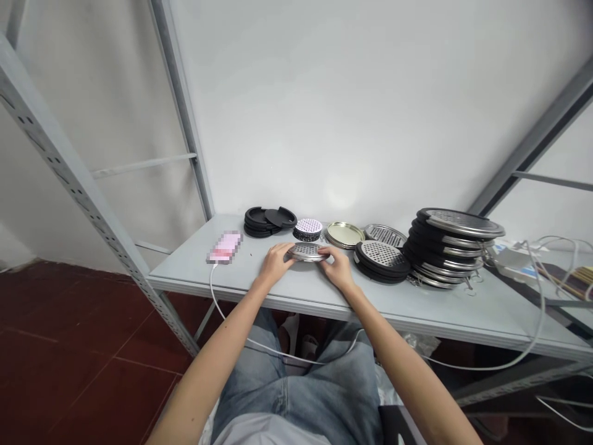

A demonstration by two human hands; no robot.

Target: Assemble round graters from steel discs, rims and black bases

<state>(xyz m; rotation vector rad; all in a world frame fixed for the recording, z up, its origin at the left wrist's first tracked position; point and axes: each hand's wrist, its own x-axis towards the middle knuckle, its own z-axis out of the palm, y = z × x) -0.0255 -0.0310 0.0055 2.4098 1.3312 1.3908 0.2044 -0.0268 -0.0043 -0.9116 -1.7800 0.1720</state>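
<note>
A round silver disc with a perforated top (306, 250) is held just over the grey shelf, near its front edge. My left hand (277, 262) grips its left rim, and my right hand (336, 267) grips its right rim, fingers closed on it. Behind it stands a small stack of round pieces with a pale pink perforated top (309, 227). A gold-toned round lid (345, 234) lies behind my right hand. To the right of that hand are black rings topped by a perforated silver disc (382, 253).
Black round holders (264, 222) are stacked at the back left, near a pixelated pink phone (225, 247) with a white cable. A tall stack of black and silver discs (445, 247) stands on the right. Metal posts (92, 198) flank the shelf (287, 287).
</note>
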